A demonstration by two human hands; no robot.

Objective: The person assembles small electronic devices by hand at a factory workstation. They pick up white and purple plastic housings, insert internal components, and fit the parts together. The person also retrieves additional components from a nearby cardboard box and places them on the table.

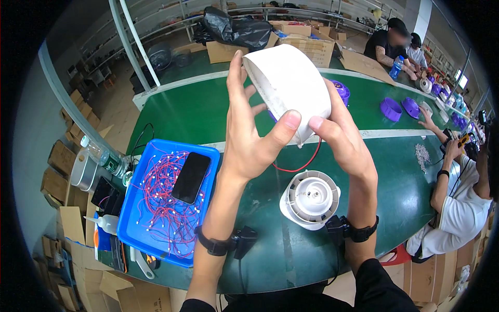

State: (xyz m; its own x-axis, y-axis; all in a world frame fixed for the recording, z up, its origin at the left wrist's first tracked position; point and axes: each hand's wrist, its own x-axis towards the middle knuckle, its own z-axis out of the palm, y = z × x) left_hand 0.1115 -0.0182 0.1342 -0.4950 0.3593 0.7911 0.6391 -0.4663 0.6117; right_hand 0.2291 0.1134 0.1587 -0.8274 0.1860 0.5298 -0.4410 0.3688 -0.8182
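Both hands hold up one white plastic ring-shaped housing (288,86) above the green desk (192,112). The left hand (249,140) grips it from the left side, with the thumb pressed on its lower rim and the fingers spread behind it. The right hand (340,138) supports it from the right, with the thumb on the same lower rim. A thin red wire (299,165) hangs in a loop from under the housing, between the two hands.

The step in hand seems to be an inspection or turning of the housing. The next move probably needs a steady two-hand grip and care that the wire is not pulled.

The housing is tilted: its open face points to the upper left, away from the person, and its long axis runs from upper left to lower right.

Below the right hand stands a round white fan-like part (310,199). Below and left of the left hand lies a blue plastic tray (132,229) with many red wires and a black phone (191,177).
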